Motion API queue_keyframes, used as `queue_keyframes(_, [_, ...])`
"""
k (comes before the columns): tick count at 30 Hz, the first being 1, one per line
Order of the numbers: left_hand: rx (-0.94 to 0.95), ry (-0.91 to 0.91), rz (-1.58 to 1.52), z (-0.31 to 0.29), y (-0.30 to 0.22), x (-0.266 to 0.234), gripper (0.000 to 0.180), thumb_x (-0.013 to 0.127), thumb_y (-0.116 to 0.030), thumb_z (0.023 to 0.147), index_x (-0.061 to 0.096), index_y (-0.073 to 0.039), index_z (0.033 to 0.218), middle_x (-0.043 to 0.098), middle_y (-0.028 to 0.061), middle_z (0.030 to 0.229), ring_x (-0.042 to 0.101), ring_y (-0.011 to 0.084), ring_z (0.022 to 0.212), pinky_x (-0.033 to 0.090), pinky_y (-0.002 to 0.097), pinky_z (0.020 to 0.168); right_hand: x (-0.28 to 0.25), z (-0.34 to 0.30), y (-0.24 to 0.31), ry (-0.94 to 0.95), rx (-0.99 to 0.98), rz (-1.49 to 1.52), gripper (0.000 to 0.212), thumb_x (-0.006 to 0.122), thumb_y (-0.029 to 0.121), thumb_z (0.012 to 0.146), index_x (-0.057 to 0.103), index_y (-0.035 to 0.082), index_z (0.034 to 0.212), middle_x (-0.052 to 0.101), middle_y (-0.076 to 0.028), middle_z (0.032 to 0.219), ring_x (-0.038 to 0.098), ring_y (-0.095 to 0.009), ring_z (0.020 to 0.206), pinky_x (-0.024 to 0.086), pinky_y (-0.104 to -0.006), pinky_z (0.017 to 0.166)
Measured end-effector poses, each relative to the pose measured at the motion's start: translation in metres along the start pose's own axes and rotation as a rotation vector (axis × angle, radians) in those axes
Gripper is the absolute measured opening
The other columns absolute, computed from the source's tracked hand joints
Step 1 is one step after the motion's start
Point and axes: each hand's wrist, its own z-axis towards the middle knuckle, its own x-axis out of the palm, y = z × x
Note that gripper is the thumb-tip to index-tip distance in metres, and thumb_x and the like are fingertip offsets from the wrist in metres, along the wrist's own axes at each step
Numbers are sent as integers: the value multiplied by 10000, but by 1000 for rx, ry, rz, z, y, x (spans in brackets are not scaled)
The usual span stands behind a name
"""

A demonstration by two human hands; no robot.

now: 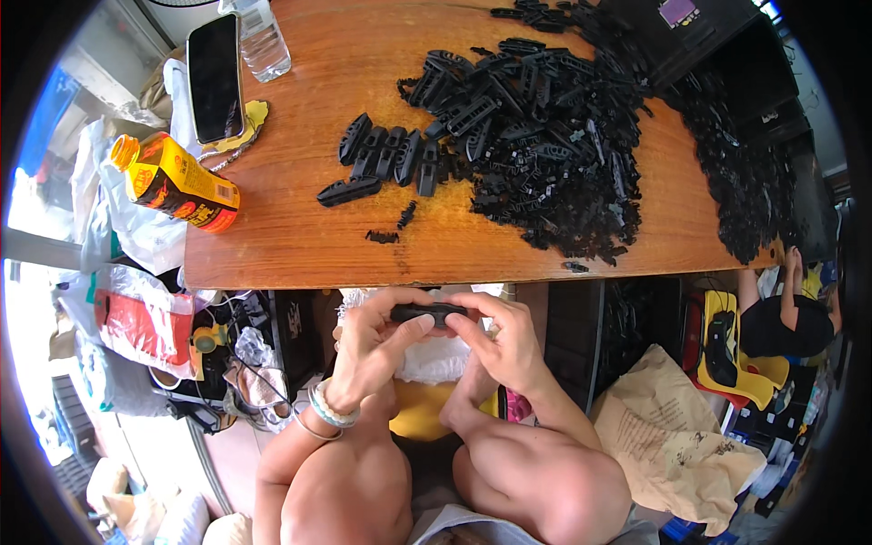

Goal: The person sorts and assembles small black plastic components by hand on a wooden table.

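Observation:
Between my two hands, just off the table's near edge, is a long black plastic part (413, 314) with rounded ends. My left hand (374, 334) pinches one end with thumb and fingers, and my right hand (500, 338) grips the other. Fingers cover much of the part. Beyond them on the table, several similar long black parts (386, 153) stand side by side, with one (349, 191) lying in front. Two small black pieces (382, 237) lie nearer to me. A large heap of black plastic parts (554, 154) spreads to their right, small bits toward the front.
The wooden table (300, 245) also bears a yellow-orange bottle (195, 186), a phone (215, 77) and a clear bottle (263, 41). Another black pile (740, 182) lies at right beside black bins (758, 82). Below are a brown paper bag (663, 427) and another person (790, 318).

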Motion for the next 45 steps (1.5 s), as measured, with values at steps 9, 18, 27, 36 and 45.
queue_keyframes(9, [694,-478,946,54,-39,-59,195,683,-21,746,614,2,927,628,121,856,609,232,685,488,310,619,3,47,-4,-11,-40,-123,94,630,34,815,652,-17,890,612,-97,728,597,-183,630,473,-290,568])
queue_keyframes(18, [881,-358,1170,81,-24,-71,248,706,3,691,573,-8,900,600,127,871,555,312,805,460,364,724,20,107,-23,-173,-662,-433,196,671,-18,711,654,25,901,556,-61,866,540,-188,772,456,-309,662])
queue_keyframes(27, [681,-385,981,73,-17,-71,292,689,58,701,569,12,964,603,115,985,586,216,837,463,286,735,5,71,-16,-66,47,729,159,550,-3,886,610,-55,1024,602,-76,812,564,-134,676,463,-236,608])
queue_keyframes(36, [413,-200,363,25,-29,-12,272,716,18,716,607,-12,964,628,36,842,569,82,705,462,215,609,11,36,19,-180,-68,751,135,639,-76,795,653,-41,924,586,-77,931,550,-112,854,447,-216,725])
queue_keyframes(45, [241,-109,275,12,-39,-3,261,728,-4,733,631,-7,976,644,28,838,574,54,675,476,185,593,11,34,16,-302,-273,152,178,696,-35,728,679,21,895,581,-64,851,535,-178,758,430,-260,652])
